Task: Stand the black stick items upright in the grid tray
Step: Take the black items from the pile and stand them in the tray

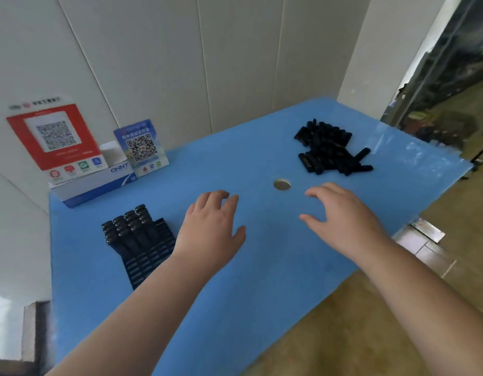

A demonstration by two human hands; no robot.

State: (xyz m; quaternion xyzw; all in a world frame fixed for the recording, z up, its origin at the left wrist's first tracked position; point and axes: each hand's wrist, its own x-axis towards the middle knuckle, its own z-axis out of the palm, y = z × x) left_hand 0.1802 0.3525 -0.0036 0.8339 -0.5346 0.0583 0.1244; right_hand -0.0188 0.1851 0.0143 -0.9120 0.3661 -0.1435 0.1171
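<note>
- Neither hand has hold of anything: my left hand (210,226) hovers flat over the blue table (262,280) with its fingers loosely spread, and my right hand (341,215) is the same, fingers relaxed and slightly bent, palm down.
- Both hands sit over bare blue surface near the middle of the table, apart from each other and from the work on either side.
- At my left, just beside the left wrist, stands the grid tray (164,234), partly hidden by my forearm. I can see a block of upright sticks (126,223) already in it, packed in neat rows with their capped tops showing.
- At the far right lies the loose pile of black sticks (330,147), a jumbled heap lying flat and crossing one another, well apart from the tray.
- My reading of progress: a fair share is placed, but the pile looks about as large as the filled block, so I judge the job roughly half done at best. How many tray cells remain free I cannot tell from here.
- Next I would expect the right hand to reach for the pile, since it is nearer.
- A small round hole (282,185) in the table lies between the hands and the pile; a CHNT box (99,183) and QR code signs (54,137) stand at the back left.
</note>
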